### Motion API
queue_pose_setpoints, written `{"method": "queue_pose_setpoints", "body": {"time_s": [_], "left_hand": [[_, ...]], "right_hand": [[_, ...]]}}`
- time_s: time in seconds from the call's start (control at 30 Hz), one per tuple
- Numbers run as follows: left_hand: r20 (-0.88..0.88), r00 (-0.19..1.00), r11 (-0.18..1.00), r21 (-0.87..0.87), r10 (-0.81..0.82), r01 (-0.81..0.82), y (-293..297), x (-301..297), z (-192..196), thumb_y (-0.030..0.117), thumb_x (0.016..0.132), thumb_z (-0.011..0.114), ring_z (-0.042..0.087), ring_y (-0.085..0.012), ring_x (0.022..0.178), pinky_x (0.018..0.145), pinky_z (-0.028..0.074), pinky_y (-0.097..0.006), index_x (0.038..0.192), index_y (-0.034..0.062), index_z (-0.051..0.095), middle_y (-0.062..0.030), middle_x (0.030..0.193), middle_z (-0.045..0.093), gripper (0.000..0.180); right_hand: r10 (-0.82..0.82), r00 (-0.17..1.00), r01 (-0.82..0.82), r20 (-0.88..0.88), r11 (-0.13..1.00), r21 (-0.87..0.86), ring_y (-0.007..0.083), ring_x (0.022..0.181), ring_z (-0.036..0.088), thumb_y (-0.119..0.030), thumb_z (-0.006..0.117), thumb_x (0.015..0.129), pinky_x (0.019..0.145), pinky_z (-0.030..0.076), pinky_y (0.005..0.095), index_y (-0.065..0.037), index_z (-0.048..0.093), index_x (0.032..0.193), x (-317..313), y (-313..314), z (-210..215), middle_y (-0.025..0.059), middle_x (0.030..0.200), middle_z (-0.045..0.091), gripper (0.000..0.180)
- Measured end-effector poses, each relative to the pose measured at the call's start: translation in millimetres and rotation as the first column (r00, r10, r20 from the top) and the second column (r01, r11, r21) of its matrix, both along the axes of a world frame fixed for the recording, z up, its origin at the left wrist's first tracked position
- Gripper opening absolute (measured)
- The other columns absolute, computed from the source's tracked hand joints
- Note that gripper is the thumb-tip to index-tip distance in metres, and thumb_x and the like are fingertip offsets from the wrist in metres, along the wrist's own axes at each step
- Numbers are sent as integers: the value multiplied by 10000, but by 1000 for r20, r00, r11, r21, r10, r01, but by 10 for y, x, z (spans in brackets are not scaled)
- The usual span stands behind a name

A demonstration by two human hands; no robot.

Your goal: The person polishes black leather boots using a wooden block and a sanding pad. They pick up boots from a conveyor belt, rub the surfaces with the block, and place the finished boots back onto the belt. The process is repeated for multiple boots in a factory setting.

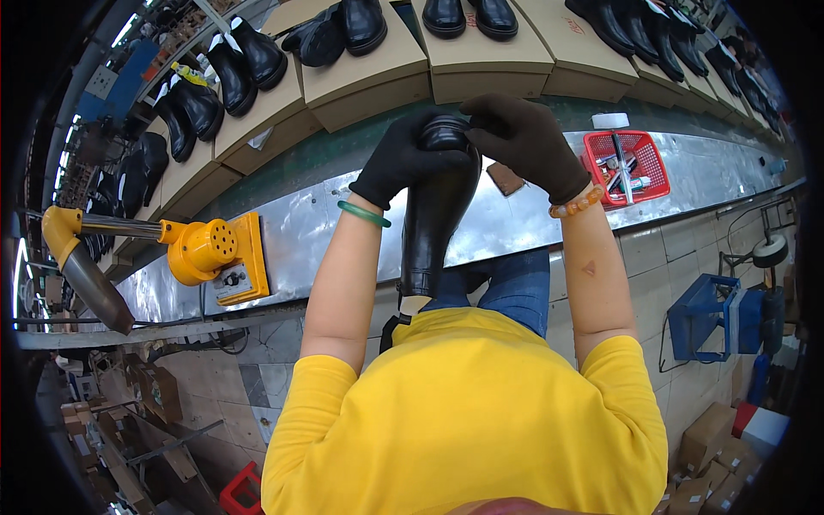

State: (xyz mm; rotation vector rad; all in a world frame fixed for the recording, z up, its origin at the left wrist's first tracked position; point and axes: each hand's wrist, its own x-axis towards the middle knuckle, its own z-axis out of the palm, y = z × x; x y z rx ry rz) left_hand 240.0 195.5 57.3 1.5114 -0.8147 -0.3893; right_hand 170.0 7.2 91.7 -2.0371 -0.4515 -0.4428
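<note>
1. Boot, black and glossy, stands upended in front of the person's chest, its toe up between both hands and its open shaft pointing down toward the yellow shirt.
2. Left hand, in a black glove, is wrapped tight around the foot of the boot from the left side; a green bangle sits on that wrist.
3. Right hand, also gloved in black, is closed over the toe from the right, touching the left hand; a beaded bracelet circles its wrist.
4. Behind the hands runs a shiny metal bench, partly hidden by the boot and forearms.
5. On the bench lie a small brown pad just beside the right wrist, a red basket of tools further right, and a yellow blower well to the left.
6. Beyond the bench, cardboard boxes carry more black boots.
</note>
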Motion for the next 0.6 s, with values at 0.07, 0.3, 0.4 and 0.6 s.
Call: {"method": "queue_pose_setpoints", "body": {"time_s": [0.07, 0.3, 0.4, 0.6], "left_hand": [[-32, 999, 1000, -5, -26, 25, 2, 54, -26, 101, 661, 780, 585, -149, 934, 847, 483, -296, 1144, -2, 546, -80, 1035, 607, 546], [-84, 996, 1000, 3, -21, 22, -5, 168, -71, 100, 669, 764, 586, -153, 927, 846, 479, -297, 1131, -11, 537, -78, 1013, 604, 527], [-111, 993, 999, -30, -38, 34, -13, 112, -79, 189, 694, 760, 580, -153, 965, 869, 465, -305, 1149, 0, 551, -86, 1087, 610, 535], [-285, 951, 992, 66, 123, -109, 150, 15, -964, 253, 948, 467, 492, -189, 1148, 991, 367, -310, 1224, 8, 517, -94, 1222, 546, 373]], "right_hand": [[-10, 1000, 10, -1, 999, 33, 152, 735, 634, -68, 642, 766, 702, 514, 277, 0, 609, 1037, 6, -7, -81, 113, 861, 655, 281], [19, 994, -7, -104, 994, 109, 173, 876, 628, -152, 669, 785, 782, 509, 300, -33, 564, 1160, 14, -57, -280, 108, 999, 641, 407], [40, 983, -12, -178, 988, 156, 207, 981, 601, -241, 705, 772, 840, 491, 323, -73, 458, 1297, 35, -10, -359, 147, 1101, 600, 604], [-151, 948, 203, -279, 965, 165, 219, 948, 605, -301, 780, 675, 870, 467, 328, -22, 501, 1229, 91, 35, -562, 154, 1056, 617, 680]]}}
